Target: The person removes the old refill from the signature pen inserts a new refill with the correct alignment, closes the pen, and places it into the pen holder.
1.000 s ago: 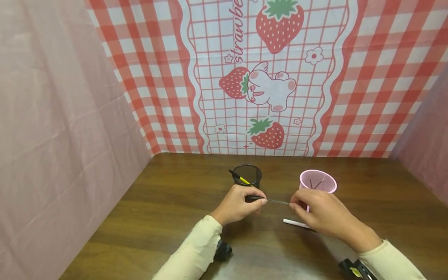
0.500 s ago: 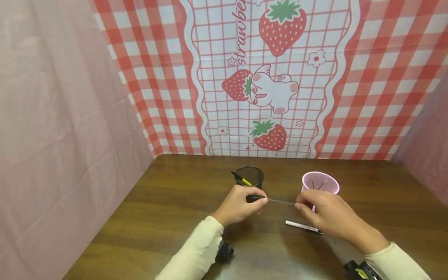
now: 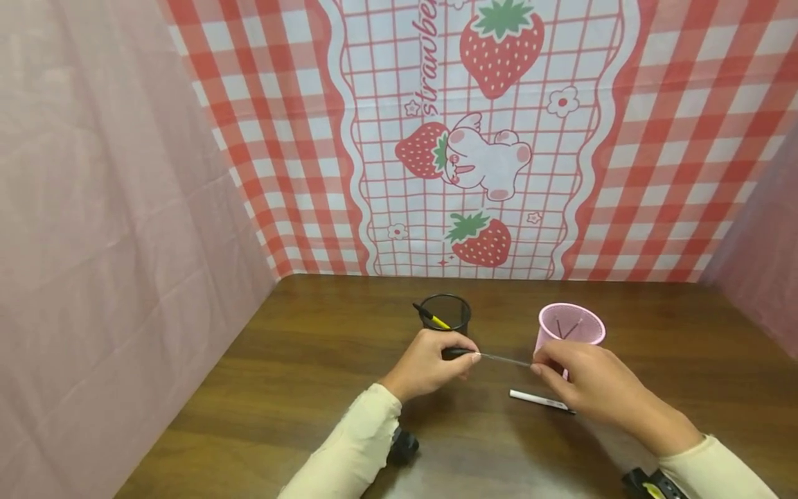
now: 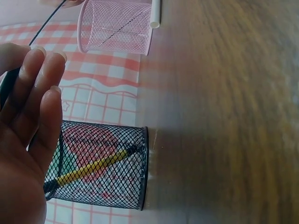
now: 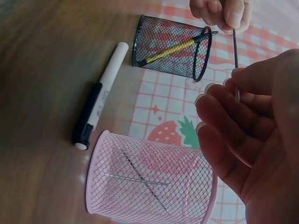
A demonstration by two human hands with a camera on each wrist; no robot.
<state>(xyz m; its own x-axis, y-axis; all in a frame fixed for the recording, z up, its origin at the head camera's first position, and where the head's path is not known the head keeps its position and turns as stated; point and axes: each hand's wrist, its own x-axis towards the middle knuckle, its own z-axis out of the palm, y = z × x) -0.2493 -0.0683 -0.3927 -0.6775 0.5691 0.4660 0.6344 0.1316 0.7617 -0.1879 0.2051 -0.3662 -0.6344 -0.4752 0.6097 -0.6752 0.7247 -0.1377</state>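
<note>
Left of the pink cup, a black-handled rod is held above the table: the left hand curls round its handle; the right hand, just before that cup, pinches its thin end. A gap parts the 2 cups, the black cup standing leftward. The white pen lies in front, the table's back edge behind.

a strawberry-print cloth hangs behind the brown table

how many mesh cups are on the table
2: the black mesh cup beyond the left hand, and the pink mesh cup beyond the right hand.
</note>
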